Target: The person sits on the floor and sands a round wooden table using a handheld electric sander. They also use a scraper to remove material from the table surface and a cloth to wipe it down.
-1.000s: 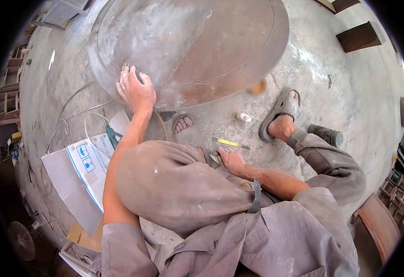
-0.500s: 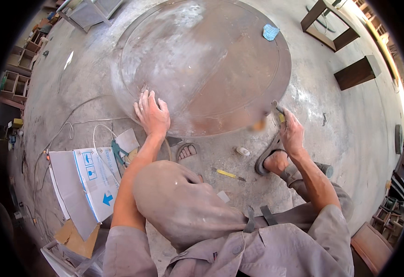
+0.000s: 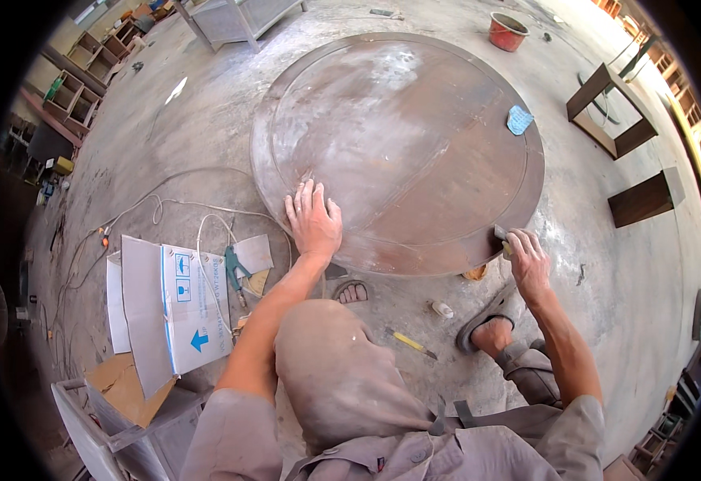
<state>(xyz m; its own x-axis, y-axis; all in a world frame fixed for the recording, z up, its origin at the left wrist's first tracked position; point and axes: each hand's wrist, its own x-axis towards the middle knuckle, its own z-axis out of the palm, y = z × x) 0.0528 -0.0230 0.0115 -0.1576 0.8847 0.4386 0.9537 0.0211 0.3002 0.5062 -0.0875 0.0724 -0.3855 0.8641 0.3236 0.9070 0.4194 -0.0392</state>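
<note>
left hand [image 3: 313, 223] flat on round rusty plate [image 3: 414, 120]; white carton [image 3: 170, 309] left.

A flattened white cardboard box [image 3: 175, 309] with blue printed marks lies on the floor at near left.

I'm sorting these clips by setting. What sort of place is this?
Probably a metal fabrication workshop. A big round rusty steel plate lies on a bare concrete floor, cables trail across it, and metal frames stand about. The left hand rests flat on the plate.
</note>
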